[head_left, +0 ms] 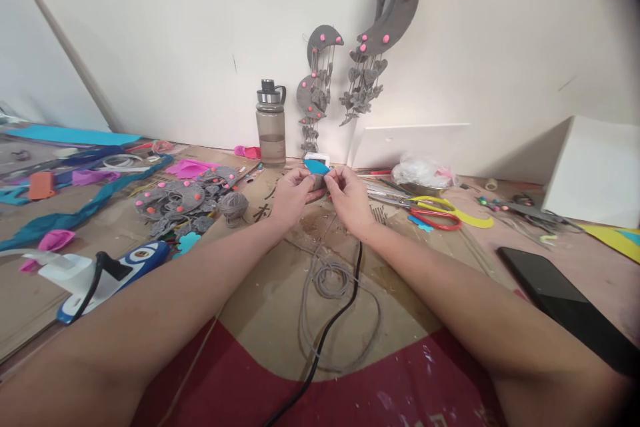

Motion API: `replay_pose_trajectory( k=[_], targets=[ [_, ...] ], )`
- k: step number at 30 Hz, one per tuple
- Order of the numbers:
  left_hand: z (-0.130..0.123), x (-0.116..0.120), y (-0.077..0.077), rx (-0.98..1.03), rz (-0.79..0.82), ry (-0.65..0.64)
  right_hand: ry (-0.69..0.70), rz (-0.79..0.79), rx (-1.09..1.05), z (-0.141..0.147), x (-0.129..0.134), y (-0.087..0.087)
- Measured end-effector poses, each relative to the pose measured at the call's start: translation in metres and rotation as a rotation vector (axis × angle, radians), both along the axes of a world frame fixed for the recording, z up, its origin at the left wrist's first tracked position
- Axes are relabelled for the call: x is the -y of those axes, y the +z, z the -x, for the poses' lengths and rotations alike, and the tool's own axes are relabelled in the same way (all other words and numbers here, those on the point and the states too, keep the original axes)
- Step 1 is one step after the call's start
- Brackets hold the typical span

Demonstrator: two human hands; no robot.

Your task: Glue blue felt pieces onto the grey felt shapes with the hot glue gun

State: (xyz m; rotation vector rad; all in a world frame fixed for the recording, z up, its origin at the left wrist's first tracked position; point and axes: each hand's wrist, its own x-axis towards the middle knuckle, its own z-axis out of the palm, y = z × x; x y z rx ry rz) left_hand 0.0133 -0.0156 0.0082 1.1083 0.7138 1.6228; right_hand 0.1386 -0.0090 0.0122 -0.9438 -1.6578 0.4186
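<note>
Both hands meet at the middle of the cardboard-covered table, fingers bent in a pinch. Between them is a small blue leaf-shaped piece (pixel 317 166) with grey material just below it. My left hand (pixel 294 197) grips its left side with thumb and fingers. At the right side, my right hand (pixel 349 201) pinches close to its edge; whether a strand lies between those fingertips is too small to tell. Grey yarn (pixel 331 280) runs down from the hands and lies in loose loops on the cardboard. A ball of grey yarn (pixel 234 208) sits left of my left hand.
A black cable (pixel 325 333) crosses the cardboard. Grey crescents with pink dots (pixel 175 199) and a power strip (pixel 115 280) lie left. A water bottle (pixel 271 127) stands behind. Red-handled scissors (pixel 435 219) and a phone (pixel 560 300) are right. Crescent mobiles (pixel 395 13) hang on the wall.
</note>
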Motion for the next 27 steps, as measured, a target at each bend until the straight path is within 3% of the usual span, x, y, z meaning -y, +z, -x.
replay_pose_trajectory(
  k=[4,10,16,23,27],
  targets=[
    [0.001,-0.001,0.000,0.023,-0.002,-0.035,-0.034,-0.057,0.076,-0.002,-0.001,0.000],
    [0.001,0.001,0.001,0.008,-0.020,-0.104,-0.013,0.036,-0.004,-0.004,-0.003,-0.003],
    [0.002,0.000,0.001,0.013,-0.019,-0.054,0.024,0.026,-0.001,-0.004,-0.002,0.000],
    [0.002,-0.003,0.001,0.025,0.031,0.021,-0.075,-0.143,0.154,-0.010,-0.004,0.009],
    [0.000,0.002,0.004,0.024,0.054,0.024,-0.097,-0.070,0.103,-0.011,-0.010,0.006]
  ],
)
